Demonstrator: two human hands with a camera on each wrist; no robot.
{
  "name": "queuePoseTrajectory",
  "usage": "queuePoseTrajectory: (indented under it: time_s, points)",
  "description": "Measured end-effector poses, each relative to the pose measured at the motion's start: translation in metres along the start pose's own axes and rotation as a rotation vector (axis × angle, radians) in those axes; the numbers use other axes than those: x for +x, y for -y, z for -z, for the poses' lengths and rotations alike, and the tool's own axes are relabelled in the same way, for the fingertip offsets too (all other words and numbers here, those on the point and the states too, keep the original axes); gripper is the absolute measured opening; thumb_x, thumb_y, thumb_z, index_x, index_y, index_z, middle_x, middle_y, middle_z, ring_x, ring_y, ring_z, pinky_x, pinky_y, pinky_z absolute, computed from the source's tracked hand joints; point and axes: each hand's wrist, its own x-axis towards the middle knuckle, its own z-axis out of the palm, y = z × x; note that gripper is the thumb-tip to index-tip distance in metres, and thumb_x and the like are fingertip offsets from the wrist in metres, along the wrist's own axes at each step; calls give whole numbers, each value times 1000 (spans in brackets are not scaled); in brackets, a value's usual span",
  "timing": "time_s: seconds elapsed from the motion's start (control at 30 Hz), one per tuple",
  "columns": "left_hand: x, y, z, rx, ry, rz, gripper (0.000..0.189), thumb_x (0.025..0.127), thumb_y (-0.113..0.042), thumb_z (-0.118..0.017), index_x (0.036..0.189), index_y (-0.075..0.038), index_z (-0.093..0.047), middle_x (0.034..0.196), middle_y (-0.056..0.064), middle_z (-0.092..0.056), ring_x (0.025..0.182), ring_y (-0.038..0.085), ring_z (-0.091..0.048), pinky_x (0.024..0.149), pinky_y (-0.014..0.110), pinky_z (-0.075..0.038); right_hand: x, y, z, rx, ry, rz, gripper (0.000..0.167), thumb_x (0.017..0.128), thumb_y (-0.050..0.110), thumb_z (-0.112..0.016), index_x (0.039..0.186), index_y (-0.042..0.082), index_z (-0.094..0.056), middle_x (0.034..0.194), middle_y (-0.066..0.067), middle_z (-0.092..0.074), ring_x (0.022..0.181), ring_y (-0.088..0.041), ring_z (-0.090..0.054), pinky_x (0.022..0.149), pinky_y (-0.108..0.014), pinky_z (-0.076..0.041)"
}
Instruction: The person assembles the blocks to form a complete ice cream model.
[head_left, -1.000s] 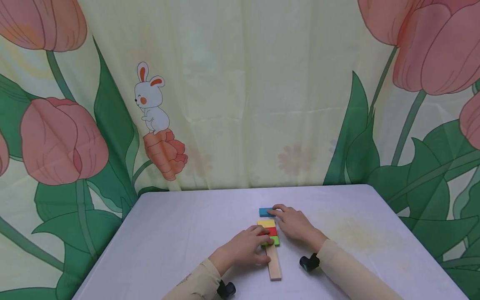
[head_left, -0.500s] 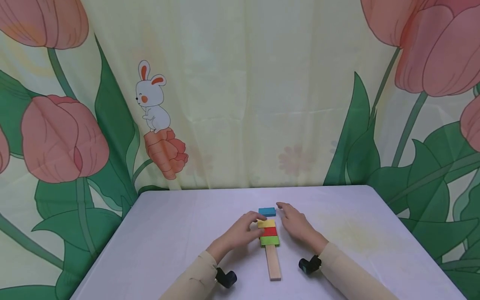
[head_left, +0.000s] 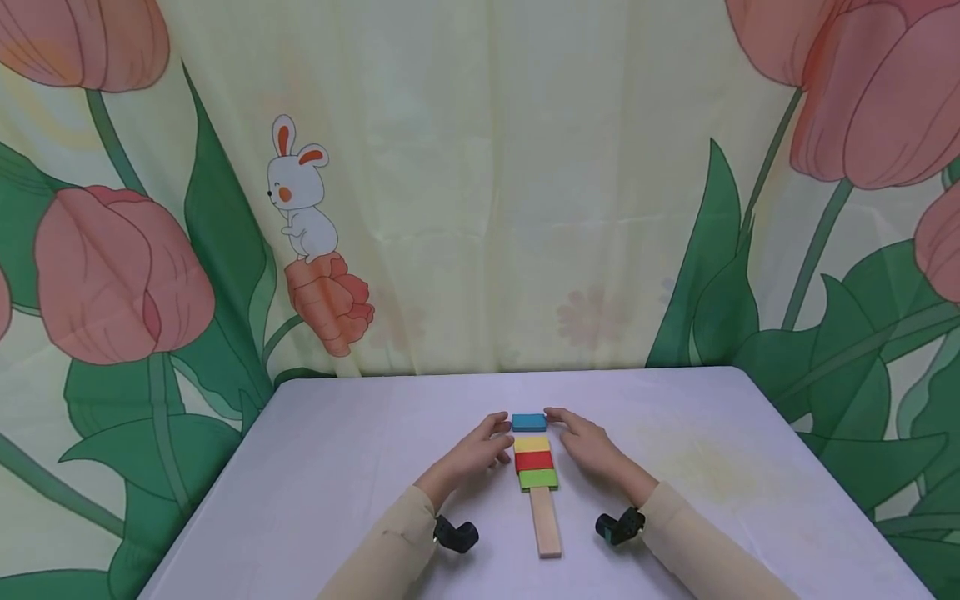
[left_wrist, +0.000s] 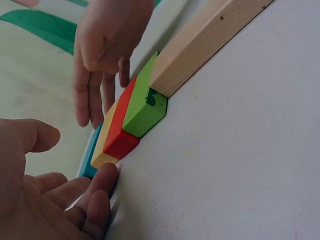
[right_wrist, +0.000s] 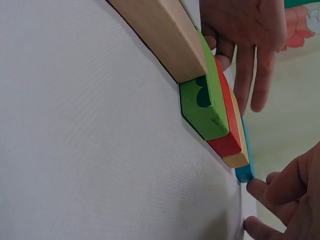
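A blue block [head_left: 528, 422] lies flat at the far end of a line of blocks, a narrow gap from the yellow block [head_left: 532, 445]. Nearer come a red block [head_left: 533, 461], a green block [head_left: 538, 479] and a long plain wooden block [head_left: 545, 522] pointing toward me. My left hand [head_left: 471, 452] is beside the left ends of the blue and yellow blocks, fingers loosely bent, gripping nothing. On the opposite side, my right hand [head_left: 592, 446] has extended fingers at the blue block's right end; a fingertip [right_wrist: 256, 189] appears to touch it in the right wrist view.
The blocks lie on a white-covered table [head_left: 360, 467]. Behind its far edge hangs a curtain [head_left: 480, 208] printed with tulips and a rabbit. Black wrist cameras [head_left: 456, 535] sit by both sleeves.
My left hand has left the green and red blocks and moved away to the blue block's left. The right hand lifted off the blue block, then came back to its end. The blue block shifted slightly left.
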Motion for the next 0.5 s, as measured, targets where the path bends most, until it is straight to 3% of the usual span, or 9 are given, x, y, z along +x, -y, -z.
queuePoseTrajectory:
  time_s: [0.5]
  points:
    - [-7, 4, 1, -18, 42, 3, 60, 106, -37, -55, 158, -12, -38, 153, 6, -56, 103, 16, -64, 96, 41, -52, -9, 2, -1, -97, -9, 31, 50, 103, 14, -49, 153, 12, -50, 149, -11, -59, 148, -37, -43, 118, -62, -35]
